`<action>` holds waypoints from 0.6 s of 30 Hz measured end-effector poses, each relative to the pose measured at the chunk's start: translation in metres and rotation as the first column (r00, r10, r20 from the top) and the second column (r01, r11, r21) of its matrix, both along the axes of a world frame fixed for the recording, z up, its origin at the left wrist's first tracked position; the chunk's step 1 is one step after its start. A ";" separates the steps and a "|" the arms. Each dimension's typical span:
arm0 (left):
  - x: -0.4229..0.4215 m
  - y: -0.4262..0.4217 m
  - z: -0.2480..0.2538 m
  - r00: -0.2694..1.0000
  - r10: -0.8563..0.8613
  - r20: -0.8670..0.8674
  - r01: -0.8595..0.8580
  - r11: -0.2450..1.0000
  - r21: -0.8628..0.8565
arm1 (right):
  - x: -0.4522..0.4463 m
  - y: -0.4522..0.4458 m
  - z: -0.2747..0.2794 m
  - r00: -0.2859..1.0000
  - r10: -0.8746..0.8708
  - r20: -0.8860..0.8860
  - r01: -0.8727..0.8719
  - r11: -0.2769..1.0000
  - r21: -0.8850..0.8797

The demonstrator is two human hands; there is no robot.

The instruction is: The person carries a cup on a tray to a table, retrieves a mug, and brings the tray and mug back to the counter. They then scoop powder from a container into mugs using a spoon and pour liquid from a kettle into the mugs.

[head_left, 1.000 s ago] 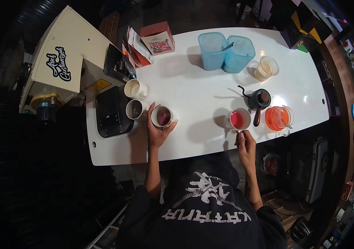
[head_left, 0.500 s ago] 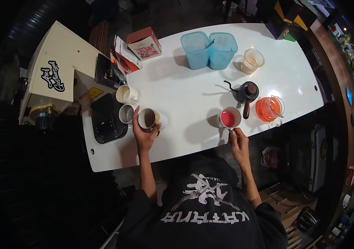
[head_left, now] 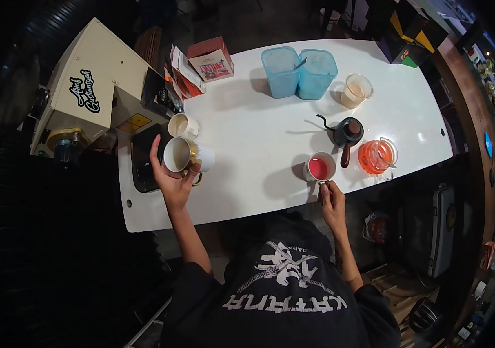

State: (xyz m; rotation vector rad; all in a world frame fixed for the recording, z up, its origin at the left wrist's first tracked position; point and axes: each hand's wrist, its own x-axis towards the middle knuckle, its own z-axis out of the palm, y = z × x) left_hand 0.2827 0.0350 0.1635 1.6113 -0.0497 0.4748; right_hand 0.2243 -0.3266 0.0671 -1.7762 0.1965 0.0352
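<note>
My left hand (head_left: pixel 172 184) is around a white mug (head_left: pixel 205 155) with gold on it, thumb on the near side and fingers along the left. The mug leans with its mouth toward the left; I cannot tell what is inside. Just beyond it stands a cream cup (head_left: pixel 183 126). At the table's near edge my right hand (head_left: pixel 331 200) pinches the handle of a pale cup (head_left: pixel 321 167) holding red liquid. Close by are a black gooseneck kettle (head_left: pixel 347 132) with a wooden handle and a glass jug (head_left: pixel 378 156) of orange-red liquid with a spoon in it.
Two blue containers (head_left: pixel 282 72) and a clear cup of beige contents (head_left: pixel 357 91) stand toward the back of the white table (head_left: pixel 247 133). On the left are a cream machine (head_left: pixel 94 87), a black tray (head_left: pixel 143 165), a red-and-white box (head_left: pixel 211 60) and packets (head_left: pixel 186 72).
My left hand has moved left with the white mug, which now covers where a small metal cup stood. My right hand and its cup have hardly moved. The view has shifted slightly.
</note>
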 end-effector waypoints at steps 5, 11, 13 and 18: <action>-0.002 -0.010 -0.024 0.999 -0.032 -0.033 0.031 0.999 -0.043 | 0.000 -0.002 -0.004 1.000 -0.006 0.014 0.006 1.000 0.008; -0.009 -0.028 -0.062 0.988 -0.035 -0.149 0.032 0.999 -0.026 | 0.001 -0.004 -0.006 1.000 0.001 0.001 -0.001 1.000 -0.020; -0.012 -0.039 -0.062 0.984 -0.035 -0.176 0.031 0.999 -0.022 | 0.002 -0.003 -0.006 0.999 -0.008 0.036 0.008 1.000 0.000; -0.016 -0.052 -0.070 0.977 -0.008 -0.213 0.032 0.993 0.113 | 0.003 -0.005 -0.005 0.998 0.016 0.054 -0.014 0.999 -0.036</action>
